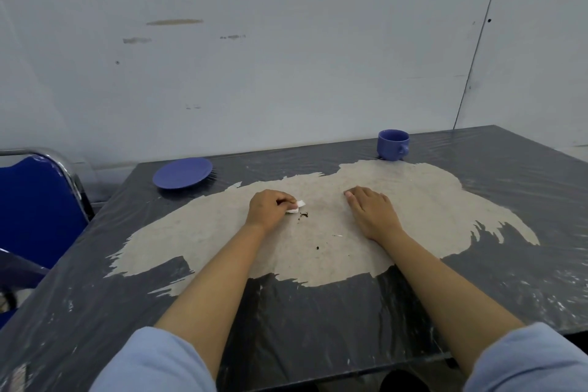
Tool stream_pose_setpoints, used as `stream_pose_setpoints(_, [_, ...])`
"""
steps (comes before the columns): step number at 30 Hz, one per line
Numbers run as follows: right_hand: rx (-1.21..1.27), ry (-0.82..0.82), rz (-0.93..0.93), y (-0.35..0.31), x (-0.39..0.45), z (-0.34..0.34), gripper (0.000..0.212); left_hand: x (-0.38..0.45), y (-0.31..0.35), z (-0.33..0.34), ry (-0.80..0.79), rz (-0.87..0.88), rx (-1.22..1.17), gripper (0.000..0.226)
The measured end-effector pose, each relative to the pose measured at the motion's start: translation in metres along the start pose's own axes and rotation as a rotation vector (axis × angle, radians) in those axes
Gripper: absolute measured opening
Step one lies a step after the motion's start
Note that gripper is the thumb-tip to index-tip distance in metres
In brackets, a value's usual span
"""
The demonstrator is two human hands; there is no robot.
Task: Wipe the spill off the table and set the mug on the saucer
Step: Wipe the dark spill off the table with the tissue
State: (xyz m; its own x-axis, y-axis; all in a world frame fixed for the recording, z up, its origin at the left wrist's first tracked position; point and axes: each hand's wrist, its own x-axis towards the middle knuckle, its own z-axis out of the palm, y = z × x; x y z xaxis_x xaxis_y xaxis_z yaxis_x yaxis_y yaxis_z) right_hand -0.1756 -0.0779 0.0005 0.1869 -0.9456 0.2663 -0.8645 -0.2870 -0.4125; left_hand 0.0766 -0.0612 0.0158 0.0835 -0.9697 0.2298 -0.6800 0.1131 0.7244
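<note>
My left hand (269, 208) is closed around a small white tissue (296, 206), pressed on the table just left of dark spill specks (304, 215). Another dark speck (317, 247) lies nearer to me. My right hand (372, 212) lies flat on the table, palm down, fingers together, holding nothing. A blue saucer (182, 173) sits at the far left of the table. A blue mug (393, 145) stands upright at the far right, handle to the right, well apart from the saucer.
The dark table (318, 312) has a big worn beige patch (222, 248) across its middle. A blue chair with a chrome frame (35, 204) stands against the table's left side. A pale wall runs right behind the table.
</note>
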Motion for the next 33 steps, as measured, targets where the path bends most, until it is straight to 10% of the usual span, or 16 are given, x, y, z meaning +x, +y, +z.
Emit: stream_pose_setpoints(33, [-0.026,-0.108,0.014,0.003,0.000,0.002,0.053,-0.053,0.024,0.006,-0.234,0.066,-0.040,0.018])
